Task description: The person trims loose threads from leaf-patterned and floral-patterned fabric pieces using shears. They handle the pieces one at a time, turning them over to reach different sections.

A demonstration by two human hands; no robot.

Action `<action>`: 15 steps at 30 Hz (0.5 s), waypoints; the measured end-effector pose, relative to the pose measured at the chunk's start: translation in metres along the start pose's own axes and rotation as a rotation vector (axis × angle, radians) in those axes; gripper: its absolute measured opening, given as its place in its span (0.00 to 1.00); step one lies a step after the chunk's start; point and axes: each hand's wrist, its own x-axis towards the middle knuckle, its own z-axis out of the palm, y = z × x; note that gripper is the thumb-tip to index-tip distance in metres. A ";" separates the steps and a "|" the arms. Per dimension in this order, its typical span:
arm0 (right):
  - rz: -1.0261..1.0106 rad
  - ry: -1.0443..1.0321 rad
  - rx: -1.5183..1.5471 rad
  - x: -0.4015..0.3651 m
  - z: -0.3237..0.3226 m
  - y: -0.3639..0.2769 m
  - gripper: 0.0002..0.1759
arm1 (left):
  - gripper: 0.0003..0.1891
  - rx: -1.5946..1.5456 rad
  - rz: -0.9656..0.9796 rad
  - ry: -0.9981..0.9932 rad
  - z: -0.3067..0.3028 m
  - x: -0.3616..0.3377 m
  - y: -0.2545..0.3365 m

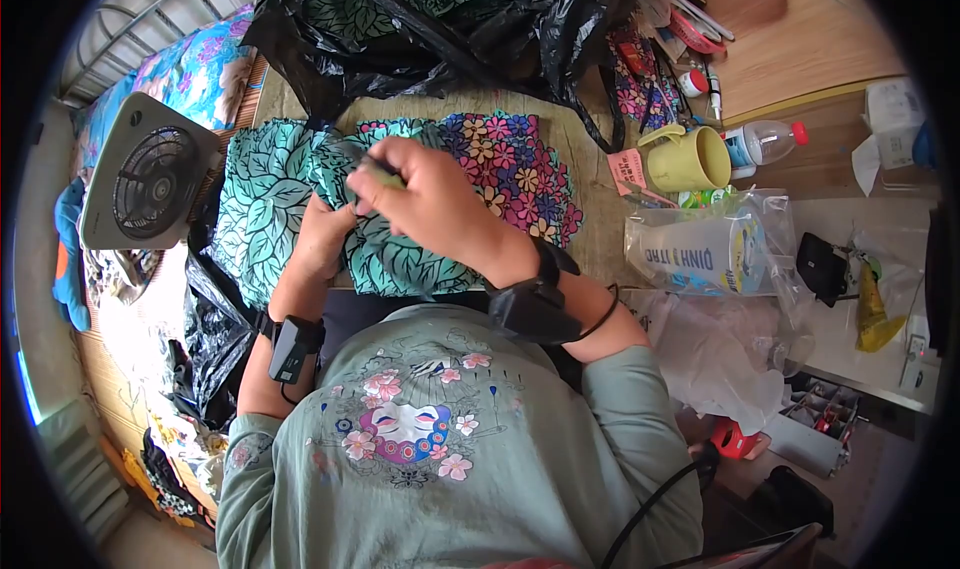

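From where I stand, a strip of the wooden bench [602, 244] shows at 3 o'clock, between one flowered cloth [490, 159] and one yellow mug [700, 159]; one fan [152, 184] is at 9. The green leaf-print cloth [260, 199] lies on the bench, stretching 9 to 3, its near side at the 6 o'clock edge. Above it, the right hand [430, 199] pinches one small blurred tool [372, 165], aimed roughly at 10; the left hand [325, 237] touches the cloth, its fingertips too hidden to tell their grip.

"How's the light?"
"Bright, washing out to white below the fan [150, 179] at left."
"Sharp?"
"Mostly; the tool [358, 156] in the right hand [430, 197] is blurred, and the curved edges fade to black."
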 end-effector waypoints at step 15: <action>-0.106 0.265 -0.460 -0.076 -0.093 0.068 0.18 | 0.25 -0.012 -0.021 -0.044 0.004 0.000 0.005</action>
